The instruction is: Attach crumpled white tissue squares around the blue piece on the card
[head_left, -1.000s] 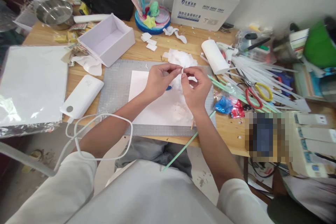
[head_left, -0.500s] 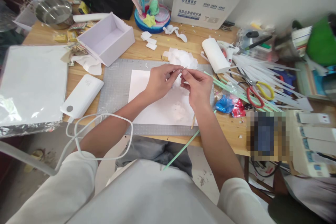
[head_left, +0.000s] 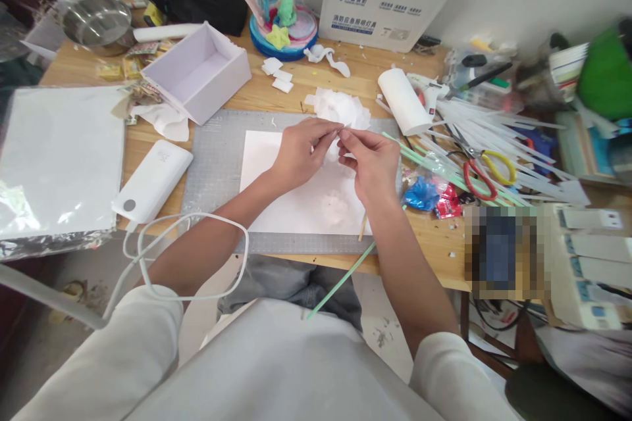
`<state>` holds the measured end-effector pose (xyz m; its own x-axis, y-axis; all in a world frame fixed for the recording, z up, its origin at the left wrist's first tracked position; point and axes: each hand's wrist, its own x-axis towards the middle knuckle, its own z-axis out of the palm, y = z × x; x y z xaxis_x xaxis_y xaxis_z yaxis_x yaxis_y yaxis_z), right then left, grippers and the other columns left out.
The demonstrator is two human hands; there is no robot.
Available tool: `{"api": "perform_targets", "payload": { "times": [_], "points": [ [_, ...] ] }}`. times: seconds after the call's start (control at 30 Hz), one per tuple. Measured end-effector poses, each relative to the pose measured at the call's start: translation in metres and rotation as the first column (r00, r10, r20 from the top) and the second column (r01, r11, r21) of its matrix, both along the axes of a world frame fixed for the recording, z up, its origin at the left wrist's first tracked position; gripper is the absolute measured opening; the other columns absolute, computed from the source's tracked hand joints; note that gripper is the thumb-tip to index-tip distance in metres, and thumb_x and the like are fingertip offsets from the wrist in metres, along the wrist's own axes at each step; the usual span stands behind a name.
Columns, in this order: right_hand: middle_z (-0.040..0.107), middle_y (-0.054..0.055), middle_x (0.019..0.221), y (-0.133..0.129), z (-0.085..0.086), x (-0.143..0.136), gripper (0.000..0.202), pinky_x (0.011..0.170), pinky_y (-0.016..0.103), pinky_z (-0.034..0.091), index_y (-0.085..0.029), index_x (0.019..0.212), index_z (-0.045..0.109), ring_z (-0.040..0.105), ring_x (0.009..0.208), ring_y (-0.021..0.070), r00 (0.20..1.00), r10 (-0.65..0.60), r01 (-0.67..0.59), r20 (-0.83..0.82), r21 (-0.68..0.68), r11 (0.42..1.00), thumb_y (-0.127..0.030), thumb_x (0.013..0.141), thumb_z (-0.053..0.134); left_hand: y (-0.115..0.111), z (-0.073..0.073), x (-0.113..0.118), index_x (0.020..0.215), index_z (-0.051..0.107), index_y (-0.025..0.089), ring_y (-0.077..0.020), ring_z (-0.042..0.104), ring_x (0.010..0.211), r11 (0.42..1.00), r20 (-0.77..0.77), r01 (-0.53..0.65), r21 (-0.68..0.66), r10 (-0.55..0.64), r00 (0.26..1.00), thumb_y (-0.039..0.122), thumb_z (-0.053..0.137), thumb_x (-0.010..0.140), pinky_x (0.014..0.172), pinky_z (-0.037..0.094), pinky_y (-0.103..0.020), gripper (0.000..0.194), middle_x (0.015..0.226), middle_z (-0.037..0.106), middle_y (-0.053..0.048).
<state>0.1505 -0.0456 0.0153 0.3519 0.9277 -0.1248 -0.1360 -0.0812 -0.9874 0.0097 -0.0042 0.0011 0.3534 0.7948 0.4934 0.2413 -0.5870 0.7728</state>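
Above a white sheet of paper (head_left: 286,217) on a grey cutting mat (head_left: 212,145), my left hand (head_left: 301,152) and my right hand (head_left: 370,161) meet fingertip to fingertip. Each is closed in a pinch; what lies between the fingertips is too small to make out. Just behind them is a pile of thin white pieces (head_left: 340,107). A pale round cluster (head_left: 334,208) lies on the paper below my hands. A thin wooden stick (head_left: 363,227) shows beside my right wrist.
A white power bank (head_left: 153,181) with a looping cable lies left, below a white open box (head_left: 197,72). At right are a white roll (head_left: 403,102), scissors (head_left: 478,177), pale strips (head_left: 494,138) and a blue packet (head_left: 421,195). A green stick (head_left: 340,281) crosses the table's front edge.
The view has shifted very slightly. Both hands keep nearly the same pose, fingertips together.
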Motion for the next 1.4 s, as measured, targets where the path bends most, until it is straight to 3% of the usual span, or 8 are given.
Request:
{"api": "perform_targets", "payload": {
  "times": [0.5, 0.93, 1.07, 1.23, 1.4],
  "points": [
    [0.067, -0.003, 0.065, 0.002, -0.003, -0.001, 0.013, 0.053, 0.021, 0.053, -0.022, 0.080, 0.078, 0.061, 0.059, 0.0080, 0.999, -0.039, 0.039, 0.018, -0.001, 0.999, -0.033, 0.074, 0.080, 0.000, -0.003, 0.001, 0.106, 0.076, 0.020, -0.0164, 0.070, 0.093, 0.999, -0.028, 0.012, 0.035, -0.011, 1.000, 0.026, 0.052, 0.100, 0.086, 0.054, -0.032, 0.026, 0.104, 0.078, -0.007],
    [0.067, -0.004, 0.069, -0.001, 0.000, -0.002, 0.008, 0.052, 0.018, 0.051, -0.024, 0.077, 0.076, 0.058, 0.061, 0.0070, 0.999, -0.035, 0.035, -0.002, 0.016, 0.999, -0.032, 0.074, 0.079, -0.001, -0.003, 0.003, 0.104, 0.078, 0.017, -0.0158, 0.070, 0.091, 1.000, 0.026, 0.011, 0.003, -0.011, 1.000, 0.024, 0.056, 0.097, 0.075, 0.054, -0.026, 0.024, 0.101, 0.079, -0.008],
    [0.067, -0.005, 0.066, -0.001, 0.000, -0.002, 0.004, 0.051, 0.018, 0.050, -0.024, 0.075, 0.076, 0.057, 0.059, 0.0071, 0.999, -0.044, 0.043, 0.031, 0.048, 0.998, -0.028, 0.074, 0.078, -0.002, 0.001, 0.004, 0.101, 0.079, 0.017, -0.0152, 0.071, 0.088, 0.994, 0.077, 0.015, -0.112, -0.007, 0.997, 0.030, 0.061, 0.096, 0.074, 0.053, -0.025, 0.023, 0.099, 0.079, -0.008],
    [0.068, -0.004, 0.066, 0.000, -0.005, -0.002, 0.004, 0.052, 0.020, 0.051, -0.024, 0.077, 0.078, 0.058, 0.059, 0.0081, 0.988, -0.049, 0.027, 0.146, 0.145, 0.989, -0.029, 0.077, 0.077, -0.002, 0.006, 0.004, 0.095, 0.080, 0.017, -0.0156, 0.073, 0.085, 0.942, 0.172, 0.042, -0.334, 0.017, 0.985, 0.037, 0.068, 0.091, 0.078, 0.054, -0.026, 0.023, 0.093, 0.080, -0.006],
    [0.072, -0.002, 0.072, 0.001, -0.011, -0.002, 0.007, 0.061, 0.025, 0.055, -0.023, 0.079, 0.077, 0.064, 0.065, 0.0107, 0.964, -0.066, -0.001, 0.259, 0.248, 0.969, -0.029, 0.080, 0.075, -0.001, 0.007, 0.005, 0.081, 0.079, 0.015, -0.0110, 0.065, 0.070, 0.899, 0.235, 0.054, -0.434, 0.055, 0.970, 0.034, 0.069, 0.088, 0.067, 0.048, -0.023, 0.023, 0.078, 0.075, -0.004]
  ]
}}
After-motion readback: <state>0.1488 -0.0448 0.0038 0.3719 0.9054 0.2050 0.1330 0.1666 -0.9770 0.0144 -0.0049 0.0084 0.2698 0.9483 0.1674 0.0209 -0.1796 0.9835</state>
